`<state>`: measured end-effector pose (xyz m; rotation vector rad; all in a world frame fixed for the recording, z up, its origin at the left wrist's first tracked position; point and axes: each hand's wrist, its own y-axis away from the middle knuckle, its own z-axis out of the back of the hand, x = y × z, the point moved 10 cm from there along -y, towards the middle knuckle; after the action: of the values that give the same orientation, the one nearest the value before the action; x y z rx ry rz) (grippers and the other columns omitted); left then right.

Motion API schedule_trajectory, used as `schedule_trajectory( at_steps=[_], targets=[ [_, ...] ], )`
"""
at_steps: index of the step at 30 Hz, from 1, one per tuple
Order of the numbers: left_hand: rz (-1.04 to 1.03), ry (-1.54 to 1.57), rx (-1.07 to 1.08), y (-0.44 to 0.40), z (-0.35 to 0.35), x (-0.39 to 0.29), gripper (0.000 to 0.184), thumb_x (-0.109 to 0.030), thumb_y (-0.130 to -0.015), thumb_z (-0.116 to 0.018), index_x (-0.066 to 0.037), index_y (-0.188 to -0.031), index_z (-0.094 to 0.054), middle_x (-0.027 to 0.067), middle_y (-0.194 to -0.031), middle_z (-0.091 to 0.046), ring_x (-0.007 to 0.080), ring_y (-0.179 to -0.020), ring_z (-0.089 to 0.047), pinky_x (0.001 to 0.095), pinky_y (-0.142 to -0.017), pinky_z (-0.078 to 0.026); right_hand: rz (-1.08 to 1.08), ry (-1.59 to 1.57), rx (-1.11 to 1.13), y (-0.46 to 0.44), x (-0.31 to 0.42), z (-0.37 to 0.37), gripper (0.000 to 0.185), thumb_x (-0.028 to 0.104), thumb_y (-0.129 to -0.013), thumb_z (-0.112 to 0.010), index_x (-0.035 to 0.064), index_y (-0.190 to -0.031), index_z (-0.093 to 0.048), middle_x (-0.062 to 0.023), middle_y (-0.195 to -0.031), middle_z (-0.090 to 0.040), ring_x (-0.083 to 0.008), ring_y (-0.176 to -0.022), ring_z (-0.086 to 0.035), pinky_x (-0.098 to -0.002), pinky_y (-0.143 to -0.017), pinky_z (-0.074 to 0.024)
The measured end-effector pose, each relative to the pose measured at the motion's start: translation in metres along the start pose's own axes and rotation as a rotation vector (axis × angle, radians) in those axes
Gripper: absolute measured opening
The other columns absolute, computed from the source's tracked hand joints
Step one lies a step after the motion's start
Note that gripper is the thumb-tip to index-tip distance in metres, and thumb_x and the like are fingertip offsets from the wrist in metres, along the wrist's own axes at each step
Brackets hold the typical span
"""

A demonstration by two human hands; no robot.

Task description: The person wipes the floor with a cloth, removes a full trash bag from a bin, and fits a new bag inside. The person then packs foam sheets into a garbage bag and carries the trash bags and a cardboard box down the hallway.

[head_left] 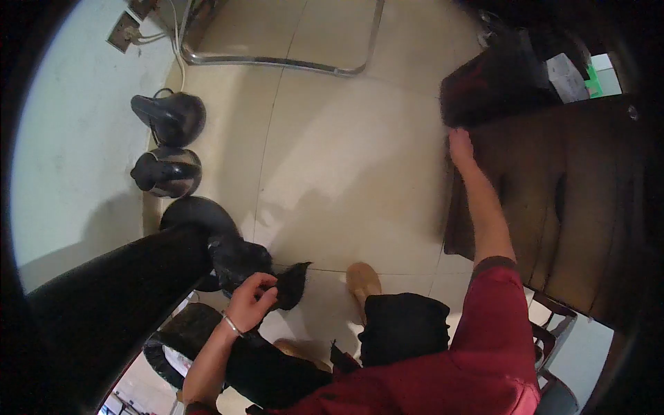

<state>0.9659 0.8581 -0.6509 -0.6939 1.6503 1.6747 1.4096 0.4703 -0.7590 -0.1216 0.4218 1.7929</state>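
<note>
My left hand (pixel 252 301), with a bracelet at the wrist, has its fingers closed on a thin, crumpled black plastic bag (pixel 293 285). One pointed corner of the bag sticks out to the right over the floor. More black crumpled material (pixel 238 257) lies just beyond this hand. My right hand (pixel 461 146) is stretched far forward and closed at the near-left corner of a dark wooden table (pixel 526 200). It touches the edge just below a black bag or box (pixel 491 83); whatever its fingers grip is hidden.
Two dark kettles (pixel 169 119) stand on the floor along the left wall. A black rounded object (pixel 200 214) and a long black surface (pixel 124 297) lie nearer me. A metal chair frame (pixel 277 63) is ahead. A lined bin (pixel 173 346) is beside my leg.
</note>
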Motion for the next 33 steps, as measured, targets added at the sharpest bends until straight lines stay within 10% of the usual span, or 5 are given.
schedule_trajectory(
  at_steps=[2, 13, 16, 30, 33],
  targets=[
    [-0.036, 0.013, -0.111, 0.005, 0.013, 0.011, 0.021, -0.007, -0.080, -0.054, -0.002, -0.099, -0.050, 0.0082, -0.087, -0.055, 0.0131, -0.069, -0.057, 0.0238, -0.059, -0.045, 0.417, -0.177, -0.227, 0.019, 0.033, 0.013, 0.040, -0.001, -0.073, -0.049, -0.0008, -0.113, -0.042, -0.0182, -0.114, -0.044, -0.0323, -0.106, -0.042, -0.0377, -0.088, -0.0379],
    [-0.014, -0.325, -0.141, 0.023, 0.015, -0.044, 0.026, -0.008, -0.076, -0.056, -0.002, -0.100, -0.050, 0.0114, -0.089, -0.053, 0.0178, -0.068, -0.055, 0.0253, -0.059, -0.043, 0.010, -0.996, 0.113, 0.205, 0.198, -0.063, 0.033, 0.005, -0.074, -0.046, 0.0062, -0.106, -0.053, -0.0134, -0.105, -0.054, -0.0300, -0.098, -0.050, -0.0384, -0.084, -0.0386],
    [-0.064, -0.204, -0.042, 0.013, -0.001, -0.051, 0.026, -0.007, -0.076, -0.056, -0.002, -0.100, -0.050, 0.0113, -0.090, -0.053, 0.0179, -0.068, -0.054, 0.0253, -0.059, -0.044, 0.658, -0.770, -0.404, 0.232, 0.274, 0.018, 0.022, 0.008, -0.075, -0.048, 0.0065, -0.096, -0.056, -0.0139, -0.095, -0.055, -0.0305, -0.087, -0.052, -0.0391, -0.075, -0.0416],
    [0.115, -0.458, -0.212, 0.068, 0.030, -0.022, 0.027, -0.010, -0.076, -0.055, -0.004, -0.102, -0.050, 0.0107, -0.087, -0.054, 0.0203, -0.064, -0.055, 0.0283, -0.059, -0.044, -0.437, -0.010, -0.160, 0.044, 0.019, -0.124, 0.045, 0.024, -0.083, -0.044, 0.0046, -0.122, -0.036, -0.0104, -0.122, -0.041, -0.0279, -0.111, -0.038, -0.0400, -0.088, -0.0375],
    [0.121, -0.421, -0.181, 0.067, 0.036, -0.025, 0.030, -0.011, -0.074, -0.058, -0.005, -0.102, -0.050, 0.0120, -0.096, -0.053, 0.0265, -0.066, -0.056, 0.0306, -0.060, -0.045, -0.418, -1.016, -0.326, 0.003, 0.026, -0.043, 0.039, 0.005, -0.073, -0.049, 0.0080, -0.112, -0.047, -0.0128, -0.089, -0.058, -0.0266, -0.083, -0.055, -0.0361, -0.074, -0.0435]
  ],
)
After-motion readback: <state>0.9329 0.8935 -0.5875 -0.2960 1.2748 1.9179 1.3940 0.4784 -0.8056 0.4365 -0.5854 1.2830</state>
